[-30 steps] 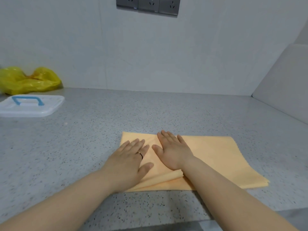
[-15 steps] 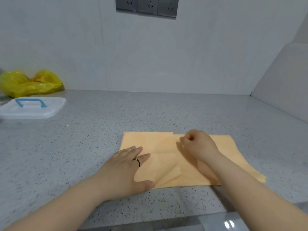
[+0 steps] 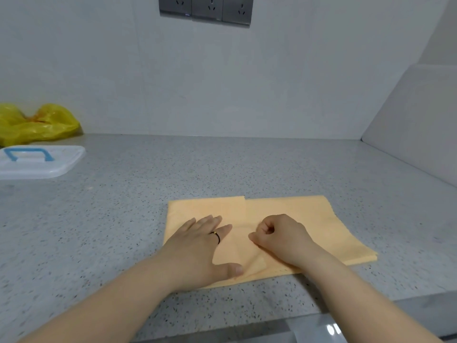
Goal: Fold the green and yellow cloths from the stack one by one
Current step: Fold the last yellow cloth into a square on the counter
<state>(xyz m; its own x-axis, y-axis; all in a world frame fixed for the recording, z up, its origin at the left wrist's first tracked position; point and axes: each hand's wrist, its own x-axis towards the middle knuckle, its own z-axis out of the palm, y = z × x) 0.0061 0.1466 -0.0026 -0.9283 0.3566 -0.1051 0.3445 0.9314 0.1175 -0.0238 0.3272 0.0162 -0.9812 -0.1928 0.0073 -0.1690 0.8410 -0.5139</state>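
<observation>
A pale yellow-orange cloth lies folded on the speckled grey countertop, near its front edge. The cloth's left part is a folded-over layer with a slightly raised lower edge. My left hand, with a dark ring on one finger, rests flat on that left part, fingers apart and thumb near the lower edge. My right hand is curled into a loose fist and presses on the middle of the cloth, just right of the left hand. No green cloth or stack is in view.
A white plastic lid with a blue handle lies at the far left. Behind it, a crumpled yellow plastic bag sits against the wall. Grey wall sockets are above. A slanted white panel bounds the right side.
My right hand went from flat to a fist, swung out to the right over the cloth, then came back toward me beside the left hand. The lifted corner now lies flatter.
</observation>
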